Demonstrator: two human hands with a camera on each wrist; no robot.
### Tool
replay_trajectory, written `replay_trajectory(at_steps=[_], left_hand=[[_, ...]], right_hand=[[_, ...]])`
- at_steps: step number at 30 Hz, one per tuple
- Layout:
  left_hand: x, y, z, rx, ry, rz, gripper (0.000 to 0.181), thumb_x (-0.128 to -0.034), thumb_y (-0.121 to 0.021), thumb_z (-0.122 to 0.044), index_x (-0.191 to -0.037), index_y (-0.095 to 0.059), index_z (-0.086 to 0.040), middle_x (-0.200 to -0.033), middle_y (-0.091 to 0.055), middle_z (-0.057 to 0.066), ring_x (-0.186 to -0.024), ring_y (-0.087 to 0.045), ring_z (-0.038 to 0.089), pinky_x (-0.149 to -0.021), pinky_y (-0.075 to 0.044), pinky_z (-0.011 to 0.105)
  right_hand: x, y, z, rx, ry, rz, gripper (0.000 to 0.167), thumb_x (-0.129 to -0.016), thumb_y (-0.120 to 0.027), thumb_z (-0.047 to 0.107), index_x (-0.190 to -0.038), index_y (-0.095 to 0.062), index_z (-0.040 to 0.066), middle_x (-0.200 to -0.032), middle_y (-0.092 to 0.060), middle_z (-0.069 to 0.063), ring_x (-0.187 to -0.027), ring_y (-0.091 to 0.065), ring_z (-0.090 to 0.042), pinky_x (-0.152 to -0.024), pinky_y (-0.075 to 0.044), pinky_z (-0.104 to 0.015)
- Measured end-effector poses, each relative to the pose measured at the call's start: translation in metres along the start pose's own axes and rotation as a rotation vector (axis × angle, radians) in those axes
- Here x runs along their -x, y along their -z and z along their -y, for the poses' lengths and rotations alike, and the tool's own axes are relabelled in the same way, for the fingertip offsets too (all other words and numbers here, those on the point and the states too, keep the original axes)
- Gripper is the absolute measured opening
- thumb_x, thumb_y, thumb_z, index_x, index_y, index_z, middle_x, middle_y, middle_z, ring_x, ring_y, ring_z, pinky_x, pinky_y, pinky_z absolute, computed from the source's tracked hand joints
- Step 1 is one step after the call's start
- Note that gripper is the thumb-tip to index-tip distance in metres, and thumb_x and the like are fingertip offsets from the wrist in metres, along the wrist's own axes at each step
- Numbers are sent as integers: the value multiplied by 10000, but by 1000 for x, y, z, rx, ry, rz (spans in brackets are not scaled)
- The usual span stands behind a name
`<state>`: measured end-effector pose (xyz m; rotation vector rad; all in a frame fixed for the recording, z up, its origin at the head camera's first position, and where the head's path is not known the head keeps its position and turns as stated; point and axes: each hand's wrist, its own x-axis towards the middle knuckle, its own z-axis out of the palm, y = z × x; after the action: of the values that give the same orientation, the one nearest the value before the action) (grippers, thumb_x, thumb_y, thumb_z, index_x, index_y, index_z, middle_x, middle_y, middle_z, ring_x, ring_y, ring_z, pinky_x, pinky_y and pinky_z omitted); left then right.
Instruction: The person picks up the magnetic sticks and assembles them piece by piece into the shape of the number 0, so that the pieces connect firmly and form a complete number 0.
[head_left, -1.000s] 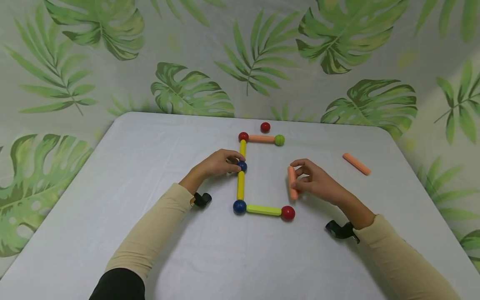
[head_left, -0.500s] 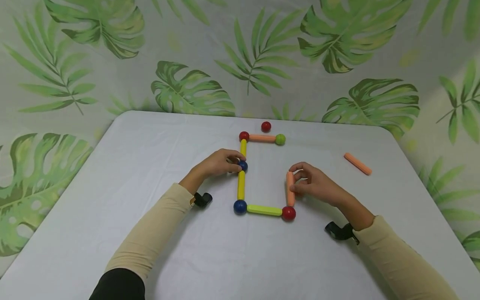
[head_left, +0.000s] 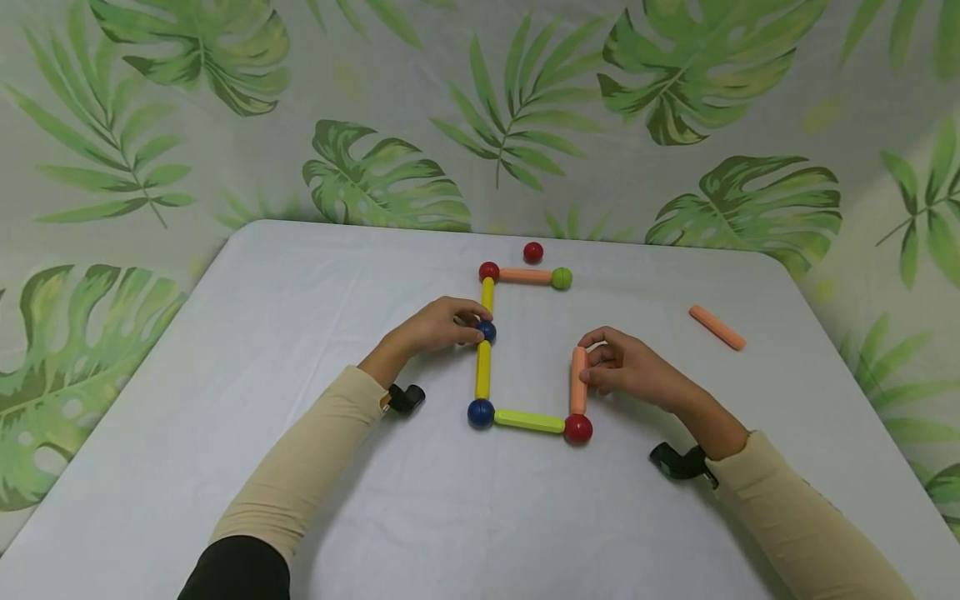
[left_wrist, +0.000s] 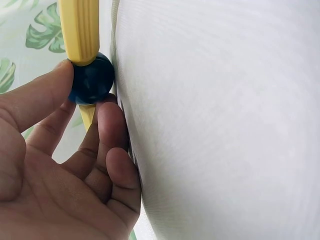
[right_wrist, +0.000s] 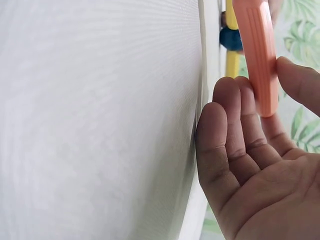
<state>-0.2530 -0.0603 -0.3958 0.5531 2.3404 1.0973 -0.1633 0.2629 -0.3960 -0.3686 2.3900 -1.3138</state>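
My left hand (head_left: pixel 442 323) pinches a blue ball (left_wrist: pixel 93 79) between thumb and fingers. That ball joins two yellow rods, one (head_left: pixel 483 371) running toward me and one (head_left: pixel 488 293) running away. The nearer rod meets another blue ball (head_left: pixel 481 413), from which a lime-yellow rod (head_left: pixel 529 421) leads right to a red ball (head_left: pixel 578 429). An orange rod (right_wrist: pixel 260 60) is gripped by my right hand (head_left: pixel 630 367); its near end touches that red ball. At the far end, a red ball (head_left: pixel 489 272) carries an orange rod (head_left: pixel 525 277) ending in a green ball (head_left: pixel 562 278).
A loose red ball (head_left: pixel 533 252) lies near the far edge of the white-covered table (head_left: pixel 337 500). Another orange rod (head_left: pixel 717 327) lies loose at the right. Behind the table hangs a leaf-patterned cloth (head_left: pixel 262 167).
My right hand has moved the orange rod slightly toward me, from apart to touching the near red ball. My left hand has stayed on the blue ball.
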Motion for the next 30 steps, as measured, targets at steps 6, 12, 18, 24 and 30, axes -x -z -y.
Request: replay_trajectory(at_steps=[6, 12, 18, 24, 30], left_hand=[[0, 0, -1, 2, 11, 1, 363, -945, -669, -194, -1304, -636, -161, -1293, -633, 132, -1036, -604, 235, -859, -522, 281], [1, 0, -2, -1, 19, 2, 357, -945, -671, -199, -1300, -637, -172, -1303, -629, 128, -1040, -602, 233, -863, -521, 286], [0, 0, -2, -2, 9, 2, 360, -944, -671, -195, -1301, -638, -165, -1289, -637, 128, -1024, -608, 225, -858, -522, 278], [-3, 0, -3, -12, 11, 0, 362, -945, -671, -197, -1305, -638, -170, -1276, -643, 116, -1011, -609, 224, -869, -531, 286], [-2, 1, 0, -9, 13, -3, 361, -942, -673, -193, -1301, -640, -167, -1270, -647, 121, -1024, -607, 224, -864, -525, 280]], right_hand=[[0, 3, 0, -2, -10, 18, 418, -947, -662, 150, -1288, -477, -7, -1068, -674, -191, -802, -632, -162, -715, -554, -282], [-1, 8, -2, 65, 10, 31, 393, -980, -597, 134, -1336, -482, 12, -1113, -660, -187, -870, -641, -188, -733, -556, -283], [-6, 24, -7, 173, -11, -18, 396, -989, -573, 150, -1361, -495, 41, -1147, -654, -173, -894, -651, -215, -735, -551, -300], [-16, 45, -8, 237, -39, -49, 395, -997, -575, 192, -1359, -520, 44, -1180, -637, -181, -905, -654, -230, -753, -544, -325], [-37, 66, 0, 299, -15, -112, 420, -1016, -549, 223, -1385, -509, 27, -1229, -630, -214, -967, -666, -300, -797, -537, -339]])
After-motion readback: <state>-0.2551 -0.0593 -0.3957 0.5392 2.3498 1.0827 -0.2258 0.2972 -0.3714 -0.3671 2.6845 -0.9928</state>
